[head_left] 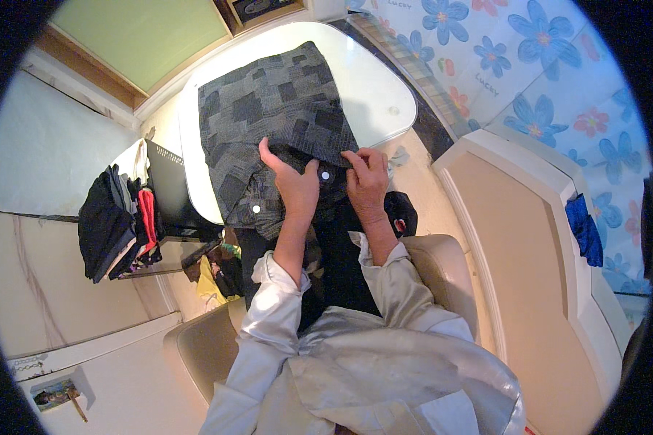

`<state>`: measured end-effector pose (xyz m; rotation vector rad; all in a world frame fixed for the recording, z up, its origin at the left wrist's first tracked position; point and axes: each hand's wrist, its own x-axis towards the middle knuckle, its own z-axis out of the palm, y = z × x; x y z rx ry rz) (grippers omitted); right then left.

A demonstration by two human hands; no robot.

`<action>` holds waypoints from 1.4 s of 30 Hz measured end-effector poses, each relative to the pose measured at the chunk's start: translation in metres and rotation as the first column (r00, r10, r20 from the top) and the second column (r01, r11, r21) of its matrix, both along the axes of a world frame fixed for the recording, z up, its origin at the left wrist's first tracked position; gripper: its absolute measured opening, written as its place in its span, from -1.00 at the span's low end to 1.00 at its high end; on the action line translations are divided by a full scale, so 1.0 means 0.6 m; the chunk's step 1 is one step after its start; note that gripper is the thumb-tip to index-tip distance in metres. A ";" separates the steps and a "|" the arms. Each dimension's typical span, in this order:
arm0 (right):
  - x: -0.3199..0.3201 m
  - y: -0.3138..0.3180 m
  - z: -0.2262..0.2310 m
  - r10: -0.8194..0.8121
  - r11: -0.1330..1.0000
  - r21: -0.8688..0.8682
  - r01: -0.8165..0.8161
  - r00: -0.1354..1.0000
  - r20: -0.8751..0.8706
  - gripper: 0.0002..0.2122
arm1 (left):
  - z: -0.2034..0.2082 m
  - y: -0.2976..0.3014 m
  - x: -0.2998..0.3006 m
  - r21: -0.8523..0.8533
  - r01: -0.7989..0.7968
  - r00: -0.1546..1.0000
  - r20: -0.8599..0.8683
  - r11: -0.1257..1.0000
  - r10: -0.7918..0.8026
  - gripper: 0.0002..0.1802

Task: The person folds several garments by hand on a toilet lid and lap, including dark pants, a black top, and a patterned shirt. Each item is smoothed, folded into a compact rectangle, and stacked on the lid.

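Note:
A dark grey patchwork-patterned garment (276, 101) with white round buttons is spread over the white table (388, 112) and hangs off its near edge toward my lap. My left hand (295, 190) is at the garment's near part, between two buttons. One finger stretches out along the cloth, the thumb lies by a fold, and the other fingers seem tucked under the fabric. To its right, my right hand (368, 181) pinches the garment's right edge between thumb and fingertips, close to a white button (325, 176).
Left of the table, folded dark and red clothes (116, 225) hang over a black rack (168, 188). A yellow cloth (209, 283) lies below. At right stands a cream panel (515, 239) with a blue cloth (584, 230) on it. Beige chair arms (442, 268) flank me.

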<state>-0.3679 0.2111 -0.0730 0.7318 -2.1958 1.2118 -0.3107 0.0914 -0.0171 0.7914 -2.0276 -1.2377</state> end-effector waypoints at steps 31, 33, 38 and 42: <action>-0.013 0.013 0.017 0.124 0.984 -0.151 -0.093 0.970 0.208 -0.70 | -0.025 -0.110 -0.057 -0.647 0.175 0.868 0.458 0.742 0.194 -0.75; -0.015 0.008 0.043 0.302 0.920 -0.346 -0.186 0.898 0.320 -0.68 | -0.014 -0.111 -0.049 -0.652 0.212 0.870 0.465 0.728 0.163 -0.68; -0.084 -0.029 0.061 0.231 0.956 -0.237 -0.171 0.939 0.255 -0.73 | 0.013 -0.118 -0.066 -0.694 0.299 0.892 0.447 0.655 0.067 -0.53; -0.147 -0.078 0.051 0.002 0.998 0.066 -0.011 0.990 0.138 -0.72 | -0.009 -0.142 -0.107 -0.494 0.392 0.878 0.453 0.776 -0.155 -0.54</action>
